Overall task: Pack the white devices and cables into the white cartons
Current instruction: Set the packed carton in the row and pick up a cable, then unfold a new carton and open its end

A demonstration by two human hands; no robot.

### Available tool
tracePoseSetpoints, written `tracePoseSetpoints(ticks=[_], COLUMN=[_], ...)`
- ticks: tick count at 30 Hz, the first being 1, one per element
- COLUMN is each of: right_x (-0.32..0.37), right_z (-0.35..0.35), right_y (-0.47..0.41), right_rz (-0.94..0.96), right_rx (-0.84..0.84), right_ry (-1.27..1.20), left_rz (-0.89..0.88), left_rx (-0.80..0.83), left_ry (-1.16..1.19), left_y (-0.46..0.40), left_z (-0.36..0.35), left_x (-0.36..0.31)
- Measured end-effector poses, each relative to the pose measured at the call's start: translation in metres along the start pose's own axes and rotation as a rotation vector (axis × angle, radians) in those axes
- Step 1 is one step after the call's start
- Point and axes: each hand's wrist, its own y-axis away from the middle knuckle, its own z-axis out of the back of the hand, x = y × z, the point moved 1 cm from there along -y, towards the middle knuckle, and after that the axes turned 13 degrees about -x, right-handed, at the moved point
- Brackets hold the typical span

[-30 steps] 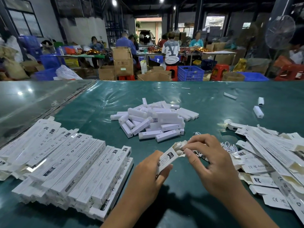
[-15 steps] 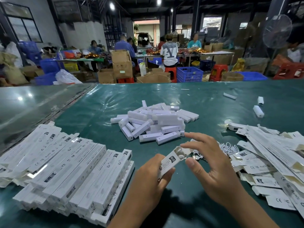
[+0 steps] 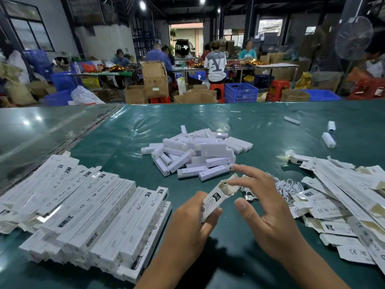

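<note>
I am watching the right hand [image 3: 270, 207] coming away from the mouth of the carton [image 3: 218, 196]: a second ago its fingertips were pinched right at the opening, and now the fingers are spreading, loose and holding nothing, one fingertip still just touching the raised end flap. The left hand [image 3: 187, 232] is gripping the carton's lower end, tilting the open end up and away over the worktop [image 3: 125, 138]. I am reading that as the insert being done, though I cannot see what is inside. Closing the flap looks next. The coiled cables [image 3: 289, 185] are lying just beyond the right hand, the loose white devices [image 3: 198, 153] heaped farther back, finished cartons [image 3: 93, 215] stacked left, flat ones [image 3: 343, 197] right.
</note>
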Motion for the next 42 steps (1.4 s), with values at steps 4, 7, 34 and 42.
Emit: tracePoseSetpoints(ticks=[4,7,34,42], right_x=[0.0,0.0,0.01,0.004], right_z=[-0.002,-0.002,-0.004,-0.006], right_y=[0.0,-0.001,0.005,0.01], right_rz=[-0.019,-0.036,0.252,0.079], right_rx=[0.112,0.141,-0.029,-0.027], right_ry=[0.069,0.06,0.114,-0.148], left_rz=[0.009,0.02,0.191,0.057], left_rx=[0.011,0.008,-0.081,-0.258], left_ry=[0.007,0.034,0.529,0.607], left_y=[0.001,0.0,0.012,0.009], left_z=[-0.001,0.0,-0.014,-0.002], left_x=[-0.001,-0.002,-0.01,-0.016])
